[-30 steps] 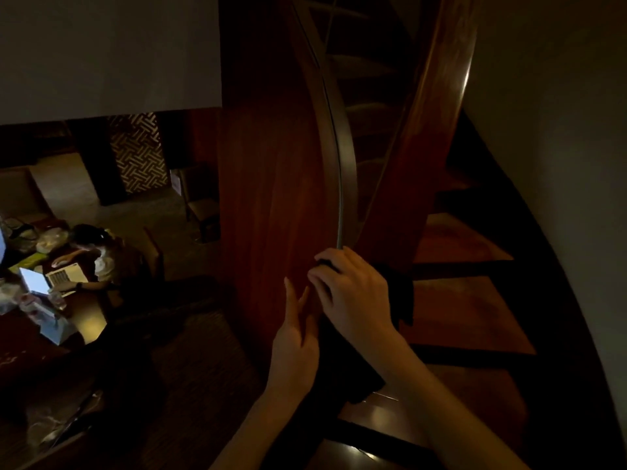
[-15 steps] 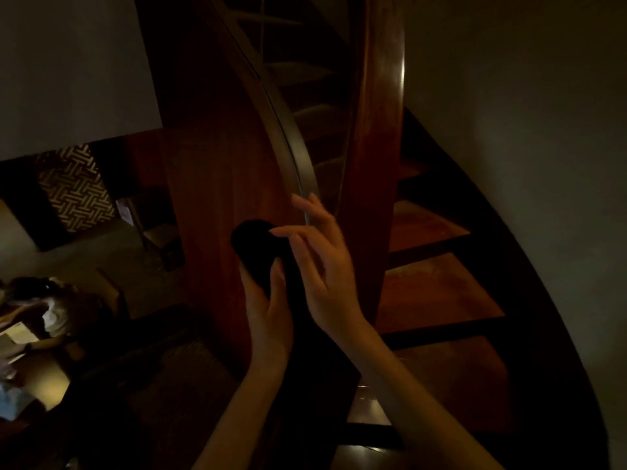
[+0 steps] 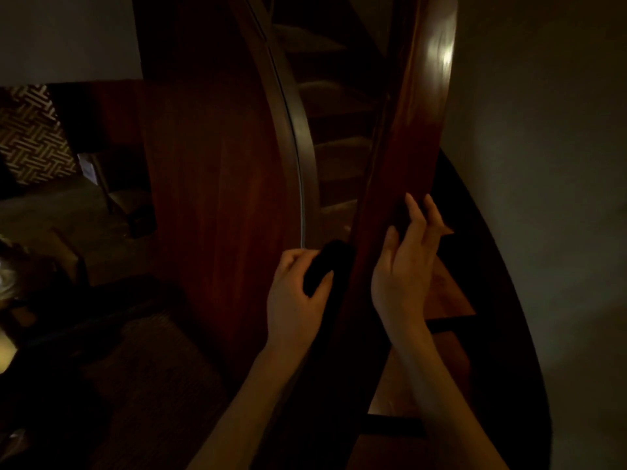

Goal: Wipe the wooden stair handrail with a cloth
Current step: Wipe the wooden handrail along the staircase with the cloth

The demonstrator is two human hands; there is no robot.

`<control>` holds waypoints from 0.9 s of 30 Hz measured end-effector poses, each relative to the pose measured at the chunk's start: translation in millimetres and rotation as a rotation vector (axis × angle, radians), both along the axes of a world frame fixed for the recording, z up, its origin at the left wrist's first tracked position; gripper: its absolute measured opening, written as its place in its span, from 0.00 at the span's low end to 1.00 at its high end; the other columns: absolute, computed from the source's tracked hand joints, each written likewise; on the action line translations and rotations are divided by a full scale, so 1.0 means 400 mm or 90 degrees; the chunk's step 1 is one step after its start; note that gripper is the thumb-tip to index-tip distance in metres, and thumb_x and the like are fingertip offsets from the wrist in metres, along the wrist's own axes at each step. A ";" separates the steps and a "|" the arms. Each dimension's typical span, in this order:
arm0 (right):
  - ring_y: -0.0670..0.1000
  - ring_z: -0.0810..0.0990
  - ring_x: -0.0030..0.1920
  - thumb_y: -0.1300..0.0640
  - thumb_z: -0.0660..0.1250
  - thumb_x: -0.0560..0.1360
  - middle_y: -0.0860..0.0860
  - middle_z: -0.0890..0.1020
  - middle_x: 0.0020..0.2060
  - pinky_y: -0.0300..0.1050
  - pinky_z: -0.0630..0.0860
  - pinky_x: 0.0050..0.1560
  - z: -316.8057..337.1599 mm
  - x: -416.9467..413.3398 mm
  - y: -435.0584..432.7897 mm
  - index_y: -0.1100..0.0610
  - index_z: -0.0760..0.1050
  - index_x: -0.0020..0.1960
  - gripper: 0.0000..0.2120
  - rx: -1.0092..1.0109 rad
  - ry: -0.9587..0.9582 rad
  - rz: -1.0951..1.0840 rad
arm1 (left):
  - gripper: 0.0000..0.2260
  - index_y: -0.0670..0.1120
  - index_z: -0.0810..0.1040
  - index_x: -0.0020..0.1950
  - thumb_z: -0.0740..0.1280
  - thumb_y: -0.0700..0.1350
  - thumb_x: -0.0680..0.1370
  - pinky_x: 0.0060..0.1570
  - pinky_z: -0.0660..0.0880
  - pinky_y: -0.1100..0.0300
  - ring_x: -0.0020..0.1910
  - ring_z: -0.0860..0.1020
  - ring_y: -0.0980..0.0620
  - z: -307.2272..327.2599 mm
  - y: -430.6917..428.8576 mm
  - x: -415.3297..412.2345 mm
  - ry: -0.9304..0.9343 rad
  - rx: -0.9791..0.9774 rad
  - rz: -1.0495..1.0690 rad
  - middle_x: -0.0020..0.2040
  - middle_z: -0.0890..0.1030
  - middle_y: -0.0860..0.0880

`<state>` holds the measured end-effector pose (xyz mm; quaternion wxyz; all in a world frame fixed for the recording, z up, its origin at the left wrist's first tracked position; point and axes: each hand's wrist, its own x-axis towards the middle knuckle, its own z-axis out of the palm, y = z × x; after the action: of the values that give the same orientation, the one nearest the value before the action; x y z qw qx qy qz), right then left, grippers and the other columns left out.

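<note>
Handrail of polished reddish-brown wood [image 3: 417, 137], curving from lower centre to the upper right of the frame. Left hand [image 3: 295, 300] at centre, fingers curled round a bunched black cloth [image 3: 327, 266] against the rail's left edge. Right hand [image 3: 403, 269] open, straight fingers laid on the rail's right side.

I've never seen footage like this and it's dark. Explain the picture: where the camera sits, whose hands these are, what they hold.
No machine here: a person wears one camera on the head, looking down at their own hands on a staircase. The left hand grips a dark cloth beside the wooden handrail. The right hand holds nothing, its fingers straight against the rail's other side. Wooden steps lie below.
</note>
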<state>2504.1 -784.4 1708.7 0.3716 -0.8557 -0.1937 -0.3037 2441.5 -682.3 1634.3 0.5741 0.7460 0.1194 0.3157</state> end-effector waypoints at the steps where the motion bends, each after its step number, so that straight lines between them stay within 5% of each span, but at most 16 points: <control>1: 0.49 0.56 0.75 0.61 0.57 0.82 0.55 0.59 0.76 0.17 0.55 0.60 -0.001 0.001 0.001 0.58 0.62 0.75 0.21 0.002 -0.008 -0.001 | 0.08 0.52 0.76 0.58 0.66 0.49 0.79 0.44 0.72 0.71 0.50 0.76 0.64 0.006 0.001 0.020 0.001 -0.030 -0.006 0.51 0.71 0.64; 6: 0.47 0.57 0.75 0.62 0.58 0.82 0.54 0.59 0.75 0.20 0.57 0.62 -0.007 0.004 -0.002 0.57 0.63 0.75 0.21 0.006 -0.009 -0.003 | 0.07 0.55 0.77 0.50 0.67 0.41 0.79 0.42 0.74 0.66 0.43 0.78 0.58 0.006 0.027 0.003 -0.004 -0.145 -0.142 0.46 0.77 0.55; 10: 0.44 0.55 0.74 0.61 0.57 0.82 0.54 0.58 0.76 0.20 0.57 0.63 -0.010 0.006 0.002 0.56 0.62 0.75 0.22 -0.007 -0.015 -0.014 | 0.05 0.44 0.80 0.50 0.68 0.36 0.78 0.41 0.73 0.65 0.41 0.79 0.55 -0.043 0.071 -0.058 0.046 -0.181 -0.273 0.46 0.79 0.44; 14: 0.50 0.57 0.76 0.61 0.57 0.82 0.54 0.58 0.76 0.25 0.57 0.63 -0.006 0.003 0.004 0.56 0.62 0.75 0.22 -0.015 -0.006 -0.023 | 0.07 0.51 0.79 0.42 0.71 0.39 0.76 0.38 0.72 0.65 0.37 0.78 0.57 0.018 0.072 0.000 0.019 -0.173 -0.253 0.40 0.77 0.52; 19: 0.51 0.58 0.76 0.61 0.57 0.82 0.55 0.58 0.76 0.20 0.55 0.63 -0.003 -0.001 0.006 0.56 0.62 0.76 0.22 -0.027 -0.006 -0.036 | 0.06 0.52 0.76 0.46 0.70 0.41 0.78 0.42 0.76 0.61 0.43 0.80 0.55 0.147 0.063 0.160 -0.082 -0.206 -0.165 0.46 0.80 0.45; 23: 0.51 0.57 0.76 0.59 0.56 0.82 0.55 0.57 0.76 0.40 0.60 0.70 0.001 -0.003 0.005 0.56 0.61 0.76 0.22 -0.035 0.009 -0.032 | 0.03 0.47 0.77 0.49 0.69 0.44 0.78 0.47 0.77 0.56 0.47 0.79 0.50 0.195 0.064 0.226 -0.096 -0.179 -0.108 0.49 0.78 0.43; 27: 0.50 0.58 0.76 0.61 0.57 0.83 0.54 0.58 0.76 0.26 0.58 0.66 0.002 -0.001 0.007 0.56 0.62 0.75 0.21 -0.019 0.002 -0.019 | 0.10 0.57 0.74 0.42 0.69 0.43 0.78 0.40 0.73 0.59 0.40 0.77 0.55 0.122 0.072 0.119 -0.085 -0.140 -0.183 0.42 0.76 0.50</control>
<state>2503.8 -781.8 1709.4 0.3547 -0.8643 -0.1846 -0.3051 2489.2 -653.7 1683.2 0.6978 0.6656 0.0074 0.2644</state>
